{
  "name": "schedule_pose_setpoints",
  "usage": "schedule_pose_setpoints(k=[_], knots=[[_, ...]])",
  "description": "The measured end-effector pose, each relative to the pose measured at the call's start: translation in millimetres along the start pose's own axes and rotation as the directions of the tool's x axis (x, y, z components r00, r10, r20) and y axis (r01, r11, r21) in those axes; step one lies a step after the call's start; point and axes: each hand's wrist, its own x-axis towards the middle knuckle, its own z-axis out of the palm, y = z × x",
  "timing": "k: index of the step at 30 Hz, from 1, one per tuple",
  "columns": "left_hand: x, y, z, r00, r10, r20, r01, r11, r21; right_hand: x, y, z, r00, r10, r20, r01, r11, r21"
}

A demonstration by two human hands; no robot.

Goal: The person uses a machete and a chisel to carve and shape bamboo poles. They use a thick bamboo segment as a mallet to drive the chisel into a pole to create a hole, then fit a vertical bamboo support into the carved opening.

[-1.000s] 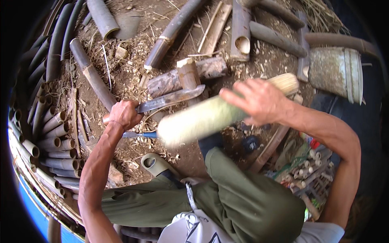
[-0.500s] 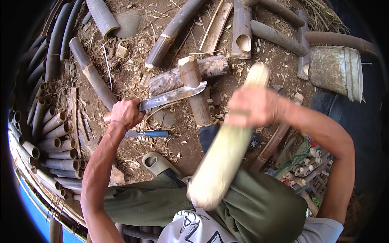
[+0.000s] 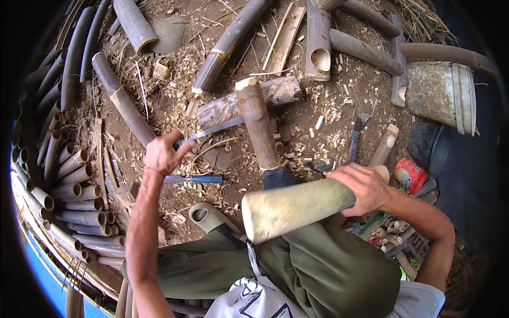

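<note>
My right hand (image 3: 363, 186) is closed round the narrow end of a pale wooden mallet (image 3: 291, 208), whose thick head lies level above my lap and points left. My left hand (image 3: 163, 155) is at the handle end of a machete (image 3: 214, 129), thumb and fingers spread apart; the handle is hidden behind the hand. The machete's blade passes behind a bamboo piece (image 3: 257, 119), which leans across a short log (image 3: 220, 110). The bamboo's near end meets my dark-covered foot (image 3: 278, 178). A chisel with a blue handle (image 3: 205, 179) lies just below my left hand.
Bamboo tubes (image 3: 79, 216) are stacked along the left. More bamboo lengths (image 3: 228, 50) lie at the far side. A dirty white bucket (image 3: 437, 98) and a red can (image 3: 409, 175) are on the right. A dark-handled tool (image 3: 355, 139) lies among wood chips.
The mallet has swung from steep to nearly level, my right hand moving down and right. The machete's blade has gone from over the bamboo piece to behind it, and my left hand's grip has loosened.
</note>
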Motion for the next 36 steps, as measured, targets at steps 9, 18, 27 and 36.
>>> schedule_pose_setpoints(k=[9, 18, 27, 36], knots=[[60.8, 27.5, -80.4, 0.975, -0.14, 0.173, 0.108, 0.977, 0.186, 1.3, -4.4, -42.4, 0.82, 0.555, -0.142, -0.384, 0.717, 0.582], [58.8, 37.4, -78.1, 0.953, -0.203, 0.223, 0.155, 0.965, 0.212, 59.5, -4.6, -53.6, 0.793, 0.382, -0.474, -0.044, 0.812, 0.582], [62.2, 33.2, -70.4, 0.912, -0.26, 0.317, 0.2, 0.957, 0.209, 109.9, 15.6, -42.0, 0.817, 0.069, -0.572, -0.105, 0.994, -0.031], [74.6, 21.5, -67.5, 0.907, -0.23, 0.354, 0.176, 0.968, 0.178, 103.9, 38.4, -43.3, 0.896, 0.078, -0.437, -0.185, 0.961, -0.207]])
